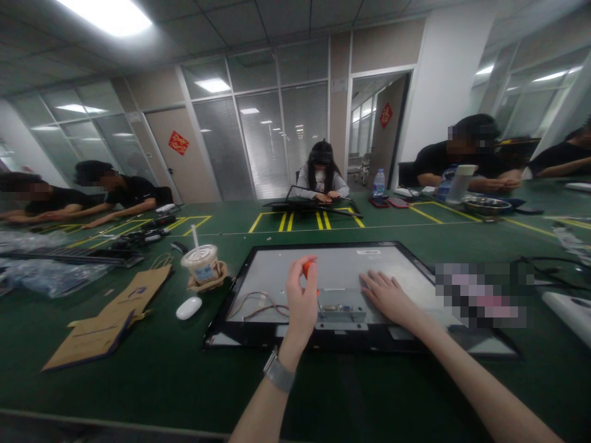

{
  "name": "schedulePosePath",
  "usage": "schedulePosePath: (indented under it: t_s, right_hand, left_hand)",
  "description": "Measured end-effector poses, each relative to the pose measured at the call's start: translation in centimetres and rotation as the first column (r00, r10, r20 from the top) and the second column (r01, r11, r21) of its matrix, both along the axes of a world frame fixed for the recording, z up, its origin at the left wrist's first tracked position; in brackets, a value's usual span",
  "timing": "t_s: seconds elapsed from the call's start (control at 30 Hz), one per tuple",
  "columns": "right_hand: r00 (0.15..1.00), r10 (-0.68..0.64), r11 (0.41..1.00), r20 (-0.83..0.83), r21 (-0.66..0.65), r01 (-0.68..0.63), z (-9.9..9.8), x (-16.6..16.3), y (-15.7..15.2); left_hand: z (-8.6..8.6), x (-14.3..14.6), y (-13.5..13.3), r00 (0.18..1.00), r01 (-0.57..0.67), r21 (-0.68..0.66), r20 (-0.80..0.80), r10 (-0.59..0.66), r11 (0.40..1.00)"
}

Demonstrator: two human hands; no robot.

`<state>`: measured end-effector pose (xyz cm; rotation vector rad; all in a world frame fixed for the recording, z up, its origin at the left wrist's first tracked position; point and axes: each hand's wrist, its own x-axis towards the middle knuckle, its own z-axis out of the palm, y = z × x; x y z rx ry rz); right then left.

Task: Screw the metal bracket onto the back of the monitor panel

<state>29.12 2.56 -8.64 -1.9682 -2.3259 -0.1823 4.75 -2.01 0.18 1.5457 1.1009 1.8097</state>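
Note:
A flat monitor panel (272, 264) with a black frame lies back side up on the green table before me. My left hand (302, 292) is closed around the orange handle of a screwdriver (308, 268), above the metal bracket (344, 315) at the panel's lower middle. The screwdriver's tip is mostly hidden by the hand. Two connector ports (337, 307) show on the bracket. Resting flat on the panel's grey back, right of the bracket, my right hand (385, 296) has its fingers spread. Loose thin cables (258, 304) lie on the panel's left part.
Left of the panel stand a drink cup (202, 263) in a cardboard holder, a white mouse (189, 308) and a brown paper bag (111, 317). A white device (570, 314) and cables lie right. Across the table a person (322, 175) handles another panel (305, 208); other people sit at both sides.

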Motion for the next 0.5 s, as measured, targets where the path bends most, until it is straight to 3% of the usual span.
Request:
schedulePosePath:
  t_s: [0.27,0.5]
  right_hand:
    - [1.000,-0.003,1.000,-0.002,-0.026,0.003,0.33,-0.14,-0.16]
    - [1.000,0.009,1.000,-0.021,-0.016,-0.009,0.21,-0.01,-0.14]
  left_hand:
    - [-0.11,-0.24,0.05,0.987,-0.159,0.011,-0.022,0.159,0.987]
    - [-0.09,-0.05,0.04,0.997,-0.051,-0.042,0.056,0.053,0.998]
